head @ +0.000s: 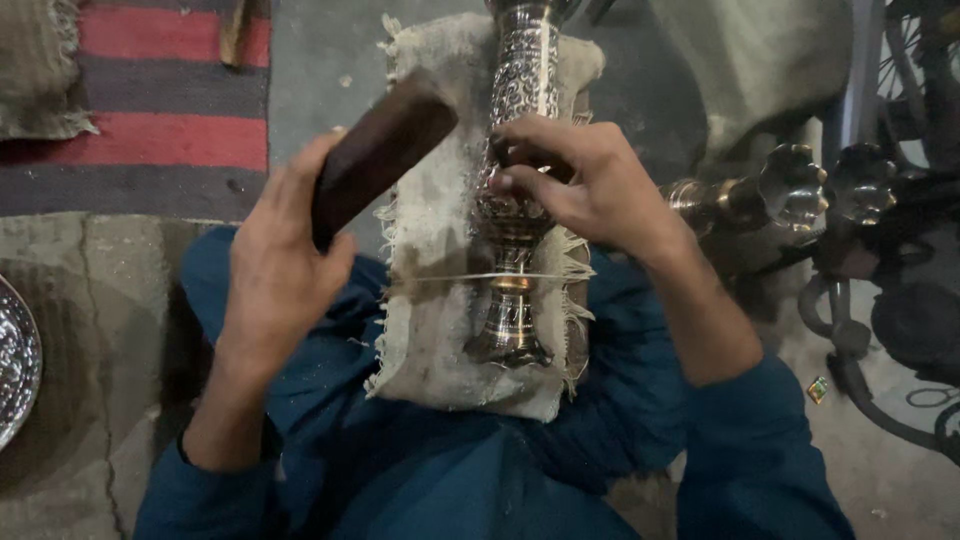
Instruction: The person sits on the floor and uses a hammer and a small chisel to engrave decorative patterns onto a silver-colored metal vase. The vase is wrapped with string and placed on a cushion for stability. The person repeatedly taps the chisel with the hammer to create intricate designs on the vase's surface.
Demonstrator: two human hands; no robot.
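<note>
While sitting on the floor: a person in blue clothes is working over their lap, with a frayed cloth [430, 300] spread across it.
Vase: an engraved metal vase [520, 90] is lying lengthwise on the cloth, foot toward the body, neck pointing away and running off the top edge.
Right hand: the right hand [585, 185] is resting on the vase's middle, fingers curled and pinching something small and dark against the metal; can't tell what it is.
Left hand: the left hand [285, 260] is wrapping tight around a dark wooden block [375, 155], holding it raised and tilted just left of the vase, not touching it.
Wire: a thin wire [480, 277] is crossing the cloth and the vase's stem.
Left side: a striped rug [170, 100] is lying well off to the upper left, and a shiny plate [15, 370] is poking in at the edge.
Right side: flower-shaped metal parts [800, 190] and dark curved ironwork [880, 350] are crowding in near the right forearm.
</note>
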